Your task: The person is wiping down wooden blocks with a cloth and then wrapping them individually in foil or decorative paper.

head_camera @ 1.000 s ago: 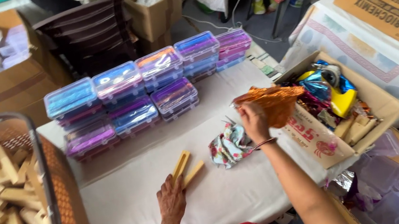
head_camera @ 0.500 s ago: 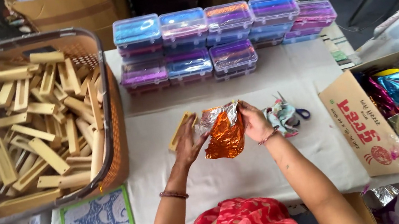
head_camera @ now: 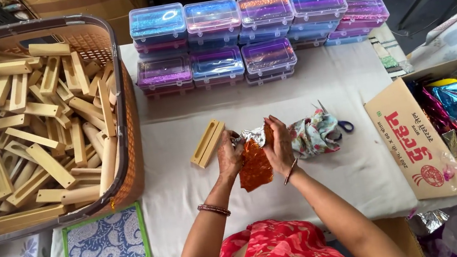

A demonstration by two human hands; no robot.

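Both hands meet over the middle of the desk (head_camera: 193, 213), just in front of me. My left hand (head_camera: 229, 157) and right hand (head_camera: 278, 144) each have their grip pinched on the top edge of one orange foil sheet (head_camera: 255, 167), which hangs crumpled between them above the white cloth; its upper part shows a silver reverse.

Handling, my estimate: the foil looks very light, thin and limp, holds creases, and probably tears or slips if pulled hard. I judge the best hold is at the edges or corners, fingertips only, with both hands spreading it.

Counts:
- Foil sheet in hand: one. More coloured foil lies in the cardboard box (head_camera: 414, 145) at right; count not readable.
- Wooden holder on the cloth (head_camera: 207, 143): one, just left of the left hand, not touching it.
- Basket (head_camera: 118, 91) at left: one, heaped with similar wooden pieces, too many to count.
- Clear plastic boxes (head_camera: 218, 66) of coloured material: eight stacks visible from above; layers unclear.
- Scissors (head_camera: 341, 124): one pair, beside a floral cloth scrap (head_camera: 312, 133).
- Blue patterned mat (head_camera: 105, 246): one.
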